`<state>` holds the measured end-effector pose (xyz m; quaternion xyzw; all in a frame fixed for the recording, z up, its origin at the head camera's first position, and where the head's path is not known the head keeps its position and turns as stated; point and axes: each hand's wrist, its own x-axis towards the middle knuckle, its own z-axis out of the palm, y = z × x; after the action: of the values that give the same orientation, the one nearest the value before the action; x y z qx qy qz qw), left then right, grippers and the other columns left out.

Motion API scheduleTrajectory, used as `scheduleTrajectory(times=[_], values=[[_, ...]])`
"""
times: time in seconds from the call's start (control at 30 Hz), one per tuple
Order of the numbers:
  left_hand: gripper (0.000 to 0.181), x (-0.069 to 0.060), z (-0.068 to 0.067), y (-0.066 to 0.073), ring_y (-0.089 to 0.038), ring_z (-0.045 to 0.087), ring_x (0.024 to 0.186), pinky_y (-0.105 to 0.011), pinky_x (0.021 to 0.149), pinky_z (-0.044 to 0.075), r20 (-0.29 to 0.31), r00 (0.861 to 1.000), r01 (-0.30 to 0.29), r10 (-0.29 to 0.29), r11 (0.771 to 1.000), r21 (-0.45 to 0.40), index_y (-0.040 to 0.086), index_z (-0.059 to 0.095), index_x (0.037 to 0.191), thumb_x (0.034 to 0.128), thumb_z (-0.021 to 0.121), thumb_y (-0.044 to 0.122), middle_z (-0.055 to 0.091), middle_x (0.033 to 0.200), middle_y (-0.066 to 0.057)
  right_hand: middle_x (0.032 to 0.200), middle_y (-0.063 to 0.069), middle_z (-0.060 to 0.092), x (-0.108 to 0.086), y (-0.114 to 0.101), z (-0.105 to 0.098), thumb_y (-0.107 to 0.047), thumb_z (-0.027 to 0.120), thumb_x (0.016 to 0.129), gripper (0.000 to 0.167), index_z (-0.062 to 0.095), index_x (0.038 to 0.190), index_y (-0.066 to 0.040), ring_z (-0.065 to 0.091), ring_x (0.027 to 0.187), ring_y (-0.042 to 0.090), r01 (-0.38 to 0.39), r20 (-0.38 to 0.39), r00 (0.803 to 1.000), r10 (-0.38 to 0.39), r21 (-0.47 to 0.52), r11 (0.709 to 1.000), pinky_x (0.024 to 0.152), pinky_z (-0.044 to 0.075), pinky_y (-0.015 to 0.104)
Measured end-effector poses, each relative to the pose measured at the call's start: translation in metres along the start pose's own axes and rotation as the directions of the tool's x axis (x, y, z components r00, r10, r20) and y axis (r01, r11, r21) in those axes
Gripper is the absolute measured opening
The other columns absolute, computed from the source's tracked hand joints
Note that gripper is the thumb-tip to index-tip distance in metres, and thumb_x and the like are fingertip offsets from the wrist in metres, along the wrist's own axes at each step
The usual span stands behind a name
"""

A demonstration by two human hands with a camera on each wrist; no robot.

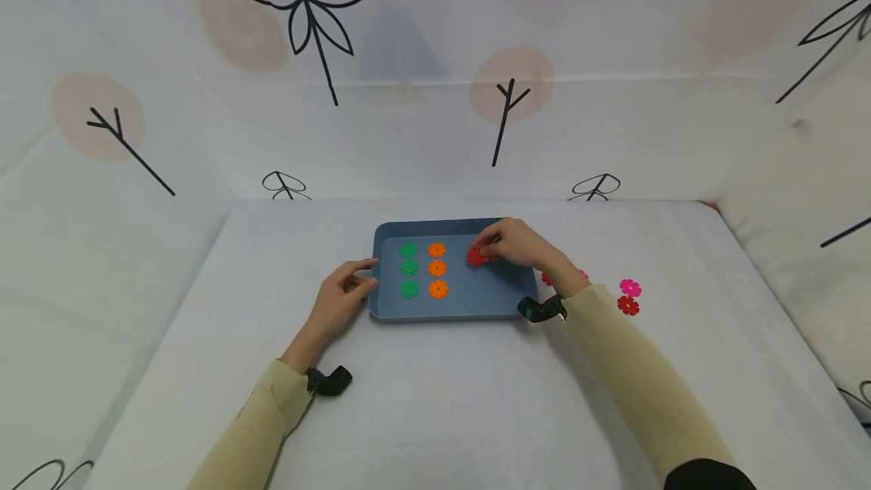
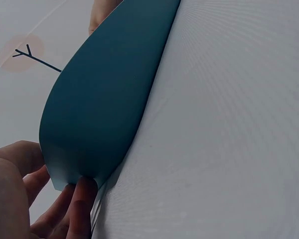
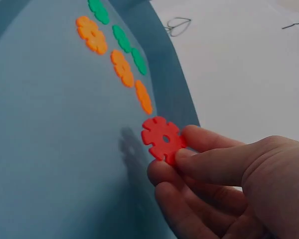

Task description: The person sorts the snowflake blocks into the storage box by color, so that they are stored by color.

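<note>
A blue-grey rectangular tray [image 1: 476, 307] lies on the table. My left hand [image 1: 338, 295] holds its left end, the fingertips at the rim and along the outer wall [image 2: 99, 89]. Over the tray's right part, my right hand [image 1: 515, 242] pinches a red flower-shaped disc [image 3: 162, 138] between thumb and fingers. The disc is notched round its edge, with a small hole in the middle. Green flower discs [image 1: 409, 268] form a column of three near the tray's left side. Beside them runs a column of three orange flower discs [image 1: 438, 268].
Right of the tray, a pink flower disc [image 1: 630, 288] and a red one [image 1: 628, 305] lie on the white table [image 1: 422, 407]. More discs [image 1: 547, 278] are partly hidden behind the right forearm. White patterned cloth [image 1: 408, 134] stands at the back and sides.
</note>
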<state>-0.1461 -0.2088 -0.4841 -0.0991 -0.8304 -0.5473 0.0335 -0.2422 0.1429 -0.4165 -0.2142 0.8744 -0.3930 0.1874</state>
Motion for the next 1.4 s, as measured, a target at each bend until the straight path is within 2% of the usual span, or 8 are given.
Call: scheduleTrajectory(times=[0.17,0.3,0.53,0.8,0.97,1.2,1.4], values=[[0.039,0.0,-0.001,0.001,-0.019,0.063,0.093,-0.022,0.074,0.049,0.004,1.0,0.017,-0.017,1.0,0.001,0.013,0.062,0.135,0.0976,0.067,0.02,0.062,0.122,-0.011,0.101,0.01,0.071,0.016,0.003,0.009,-0.004,0.064,0.095,0.018,0.075,0.109,-0.002,0.06,0.082,0.02,0.011,0.036,0.999,-0.01,-0.019,1.0,0.073,0.05,0.029],[0.04,-0.001,-0.001,0.007,-0.023,0.062,0.094,-0.021,0.074,0.049,0.009,0.999,0.031,-0.031,1.0,0.0,0.007,0.061,0.136,0.0978,0.066,0.015,0.061,0.124,-0.017,0.104,0.009,0.071,0.022,0.005,0.016,-0.005,0.063,0.095,0.019,0.076,0.108,-0.004,0.058,0.082,0.02,0.017,0.011,1.0,-0.017,-0.025,1.0,0.074,0.047,0.03],[0.039,-0.008,-0.005,0.045,-0.027,0.063,0.095,-0.023,0.075,0.05,0.031,0.999,0.012,-0.012,1.0,0.007,-0.002,0.058,0.135,0.0982,0.064,0.009,0.059,0.124,-0.023,0.113,0.009,0.07,0.025,0.011,0.024,-0.01,0.063,0.097,0.021,0.076,0.113,-0.007,0.057,0.088,0.021,-0.026,-0.077,0.997,0.03,0.061,0.998,0.077,0.045,0.031],[0.039,-0.008,-0.006,0.043,-0.031,0.063,0.096,-0.023,0.075,0.05,0.034,0.999,0.01,-0.01,1.0,0.008,-0.001,0.059,0.135,0.0983,0.064,0.009,0.059,0.123,-0.024,0.113,0.01,0.07,0.026,0.012,0.025,-0.011,0.064,0.097,0.022,0.075,0.115,-0.006,0.056,0.086,0.021,-0.08,-0.076,0.993,0.092,0.15,0.985,0.076,0.046,0.03],[0.039,-0.008,-0.005,0.044,-0.031,0.063,0.097,-0.022,0.075,0.049,0.035,0.999,0.017,-0.018,1.0,0.005,-0.001,0.059,0.136,0.0983,0.064,0.01,0.059,0.125,-0.023,0.107,0.01,0.07,0.026,0.012,0.026,-0.011,0.064,0.097,0.022,0.074,0.115,-0.005,0.057,0.084,0.021,-0.1,-0.083,0.99,0.117,0.191,0.977,0.075,0.047,0.03],[0.039,-0.009,-0.006,0.048,-0.033,0.063,0.097,-0.022,0.074,0.049,0.03,0.999,0.027,-0.027,1.0,0.008,0.001,0.059,0.135,0.0983,0.064,0.01,0.059,0.124,-0.024,0.103,0.01,0.071,0.025,0.01,0.024,-0.01,0.063,0.098,0.023,0.073,0.117,-0.002,0.06,0.084,0.019,-0.101,-0.08,0.989,0.121,0.216,0.971,0.075,0.048,0.029],[0.039,-0.008,-0.005,0.046,-0.033,0.063,0.097,-0.021,0.074,0.048,0.029,0.999,0.018,-0.019,1.0,0.01,0.0,0.059,0.135,0.0981,0.064,0.009,0.059,0.124,-0.024,0.093,0.009,0.071,0.025,0.011,0.025,-0.011,0.064,0.098,0.023,0.073,0.116,-0.001,0.06,0.079,0.018,-0.093,-0.102,0.988,0.119,0.226,0.97,0.071,0.048,0.028]])
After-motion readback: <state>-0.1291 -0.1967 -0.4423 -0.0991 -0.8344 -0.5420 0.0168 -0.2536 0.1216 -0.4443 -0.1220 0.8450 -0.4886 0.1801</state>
